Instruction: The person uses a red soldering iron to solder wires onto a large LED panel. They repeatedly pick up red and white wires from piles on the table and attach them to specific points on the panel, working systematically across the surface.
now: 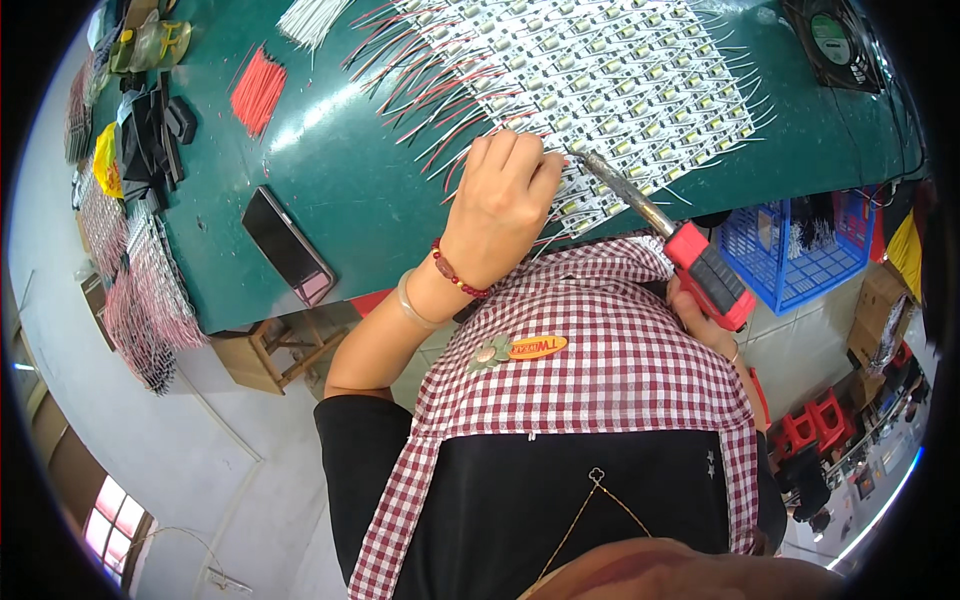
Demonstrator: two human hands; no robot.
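A large sheet of small white circuit boards lies on the green table, with rows of electronic parts and red and white wires sticking out along its edges. My left hand is closed in a pinch over its near left edge; what the fingertips hold is hidden. My right hand grips the red and black handle of a soldering iron. The iron's tip rests at or just above the boards, right beside my left fingertips; whether it touches, I cannot tell.
On the green table lie a phone, a bundle of red wires and a bundle of white wires. A small black fan stands at the far right. Below the table edge is a blue basket; wire bunches hang at left.
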